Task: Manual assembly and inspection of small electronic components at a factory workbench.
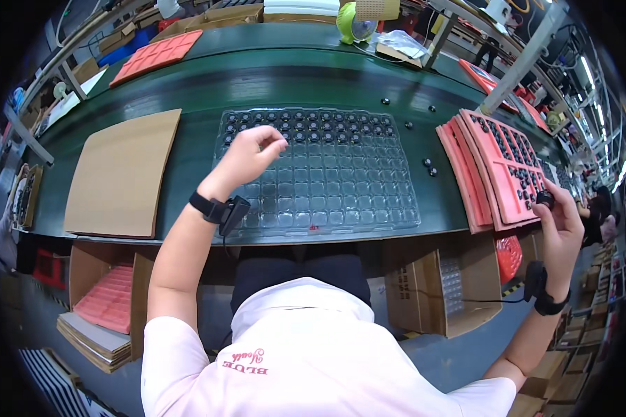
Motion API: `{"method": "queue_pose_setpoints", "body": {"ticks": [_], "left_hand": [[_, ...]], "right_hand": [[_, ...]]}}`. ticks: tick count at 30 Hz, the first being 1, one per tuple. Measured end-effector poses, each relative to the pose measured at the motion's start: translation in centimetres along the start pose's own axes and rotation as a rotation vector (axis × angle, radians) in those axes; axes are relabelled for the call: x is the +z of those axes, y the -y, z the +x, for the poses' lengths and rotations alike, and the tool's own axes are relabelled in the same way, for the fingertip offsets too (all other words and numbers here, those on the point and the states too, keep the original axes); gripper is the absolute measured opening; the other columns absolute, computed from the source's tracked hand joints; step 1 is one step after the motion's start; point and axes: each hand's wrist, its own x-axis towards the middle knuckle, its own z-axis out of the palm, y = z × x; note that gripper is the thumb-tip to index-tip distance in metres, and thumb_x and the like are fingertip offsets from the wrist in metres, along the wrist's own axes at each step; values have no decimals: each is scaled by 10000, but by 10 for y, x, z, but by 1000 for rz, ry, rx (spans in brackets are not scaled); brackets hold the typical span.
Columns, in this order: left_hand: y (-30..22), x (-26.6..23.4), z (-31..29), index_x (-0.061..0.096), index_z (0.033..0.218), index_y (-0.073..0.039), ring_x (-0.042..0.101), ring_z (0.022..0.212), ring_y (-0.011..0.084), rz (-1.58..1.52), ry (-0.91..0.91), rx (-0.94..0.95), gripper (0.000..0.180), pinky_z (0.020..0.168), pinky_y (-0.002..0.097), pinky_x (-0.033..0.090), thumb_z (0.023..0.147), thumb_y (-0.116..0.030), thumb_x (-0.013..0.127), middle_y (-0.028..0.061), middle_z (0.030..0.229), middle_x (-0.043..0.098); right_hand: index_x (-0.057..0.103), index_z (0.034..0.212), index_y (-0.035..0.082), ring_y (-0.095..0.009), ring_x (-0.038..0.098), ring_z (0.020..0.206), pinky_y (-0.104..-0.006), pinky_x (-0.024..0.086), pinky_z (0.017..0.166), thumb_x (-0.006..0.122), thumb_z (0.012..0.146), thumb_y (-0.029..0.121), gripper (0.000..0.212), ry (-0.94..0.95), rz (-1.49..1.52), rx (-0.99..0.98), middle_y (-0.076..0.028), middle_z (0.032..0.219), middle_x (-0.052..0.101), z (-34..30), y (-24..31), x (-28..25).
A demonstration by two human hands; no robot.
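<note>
A clear plastic tray (327,182) with a grid of pockets lies in front of me, its far rows holding small black round parts (313,127). Over the tray's left part hovers my left hand (257,151), thumb and fingers curled together; whatever they may hold is hidden. At the far right, my right hand (563,219) pinches a small black round part (545,199) between thumb and fingers. It is beside the near right corner of a stack of pink foam trays (485,198), whose top tray carries many similar black parts.
Several loose black parts (431,172) lie on the green work surface (278,76) between tray and stack. A cardboard sheet (122,177) lies at the left. Farther back are a pink tray (156,57) and a green fan (355,24). Open cardboard boxes (414,295) stand below the edge.
</note>
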Motion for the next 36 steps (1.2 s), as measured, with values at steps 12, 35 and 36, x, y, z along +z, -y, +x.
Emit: {"method": "queue_pose_setpoints", "body": {"ticks": [12, 35, 36], "left_hand": [[-94, -18, -27, 697, 994, 17, 672, 824, 103, -432, 55, 146, 128, 750, 245, 560, 1002, -94, 636, 69, 945, 710], [98, 63, 60, 620, 1211, 10, 639, 924, 103, -600, 64, -185, 301, 793, 258, 536, 929, -49, 707, 57, 1070, 656], [99, 65, 60, 615, 1237, 4, 645, 911, 123, -587, 90, -230, 379, 805, 267, 540, 892, -77, 750, 70, 1074, 655]], "right_hand": [[663, 1121, -64, -176, 624, 969, -271, 493, 836, 763, 829, -71, 309, 372, 703, -283, -129, 1079, 640, 50, 39, 184], [708, 1085, 42, -246, 668, 878, -328, 541, 752, 771, 748, -85, 365, 313, 646, -187, -113, 1012, 662, 99, -90, 451], [713, 1073, 45, -240, 670, 873, -325, 543, 739, 774, 742, -89, 363, 309, 642, -198, -110, 1010, 662, 99, -92, 453]]}}
